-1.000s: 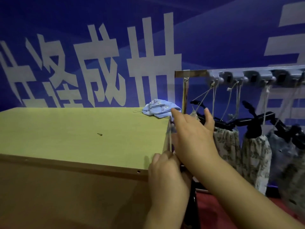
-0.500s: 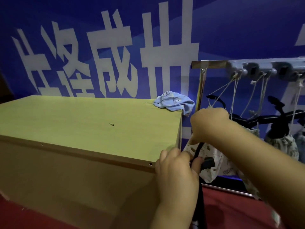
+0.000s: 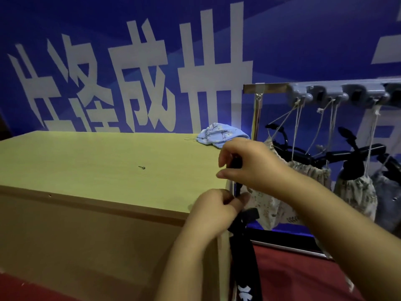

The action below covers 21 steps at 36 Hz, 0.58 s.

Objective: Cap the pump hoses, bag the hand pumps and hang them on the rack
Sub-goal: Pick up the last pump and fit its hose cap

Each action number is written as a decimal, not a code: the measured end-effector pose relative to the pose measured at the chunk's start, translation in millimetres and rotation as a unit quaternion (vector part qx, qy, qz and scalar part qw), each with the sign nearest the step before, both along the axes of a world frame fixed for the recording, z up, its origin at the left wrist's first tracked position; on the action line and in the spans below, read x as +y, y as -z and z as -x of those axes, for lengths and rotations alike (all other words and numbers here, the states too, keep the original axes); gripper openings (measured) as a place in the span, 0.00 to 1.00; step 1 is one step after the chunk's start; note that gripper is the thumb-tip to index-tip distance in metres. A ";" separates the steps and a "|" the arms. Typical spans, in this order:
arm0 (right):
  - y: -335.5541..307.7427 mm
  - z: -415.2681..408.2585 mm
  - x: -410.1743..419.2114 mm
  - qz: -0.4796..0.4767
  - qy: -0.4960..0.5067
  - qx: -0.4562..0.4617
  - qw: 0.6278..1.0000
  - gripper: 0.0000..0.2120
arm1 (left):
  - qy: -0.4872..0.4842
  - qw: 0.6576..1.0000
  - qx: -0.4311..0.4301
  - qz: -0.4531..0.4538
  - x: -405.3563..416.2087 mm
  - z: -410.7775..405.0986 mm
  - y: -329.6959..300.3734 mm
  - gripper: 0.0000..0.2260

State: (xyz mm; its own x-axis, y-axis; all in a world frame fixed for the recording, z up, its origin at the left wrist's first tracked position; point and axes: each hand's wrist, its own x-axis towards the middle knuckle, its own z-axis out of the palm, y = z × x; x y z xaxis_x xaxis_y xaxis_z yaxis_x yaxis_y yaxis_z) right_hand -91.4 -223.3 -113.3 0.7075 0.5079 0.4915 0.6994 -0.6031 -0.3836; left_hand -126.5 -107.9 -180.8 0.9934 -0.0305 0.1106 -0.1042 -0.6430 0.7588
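Note:
A black hand pump [image 3: 244, 253] stands upright at the right end of the wooden box, and my left hand [image 3: 213, 210] grips its top. My right hand [image 3: 245, 164] pinches the pump's thin black hose [image 3: 236, 165] a little higher, just past the box corner. Behind my hands hangs a floral drawstring bag [image 3: 273, 209]. Further bagged pumps [image 3: 353, 192] with black handles hang by their strings from the grey hook rail [image 3: 325, 95] of the metal rack. A light blue bag [image 3: 221, 134] lies crumpled on the box's far right corner.
The pale wooden box [image 3: 97, 166] fills the left and middle, with a small screw [image 3: 142, 167] on its top. A blue banner with white characters covers the wall behind. Red cloth [image 3: 293, 276] covers the surface under the rack.
My right hand has risen from beside the box to above its corner, drawing the hose up. The left hand keeps hold of the pump. The camera has moved closer.

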 end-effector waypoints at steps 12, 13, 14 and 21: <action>15.2 31.3 -11.9 -0.317 -0.140 0.006 0.938 0.10 | 0.246 0.776 0.072 0.576 -1.4 9.7 3.6 0.20; 15.2 32.6 -12.3 -0.323 -0.134 0.003 0.937 0.11 | 0.225 0.781 0.056 0.579 -4.2 9.9 3.1 0.17; 15.6 33.2 -12.7 -0.332 -0.122 0.005 0.935 0.12 | 0.200 0.788 0.038 0.581 -6.9 12.2 0.9 0.14; 23.8 30.5 -15.7 -0.278 0.004 -0.077 0.957 0.09 | 0.047 0.864 -0.096 0.492 -25.1 14.8 -0.9 0.10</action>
State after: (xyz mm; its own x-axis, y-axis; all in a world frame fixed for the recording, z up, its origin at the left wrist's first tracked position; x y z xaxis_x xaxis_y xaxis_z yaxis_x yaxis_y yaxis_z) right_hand -121.9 -239.0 -137.1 0.6071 0.1329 0.7834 0.7703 -0.3407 -0.5391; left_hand -141.3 -133.0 -180.0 0.9521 0.0922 0.2916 -0.3056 0.3213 0.8963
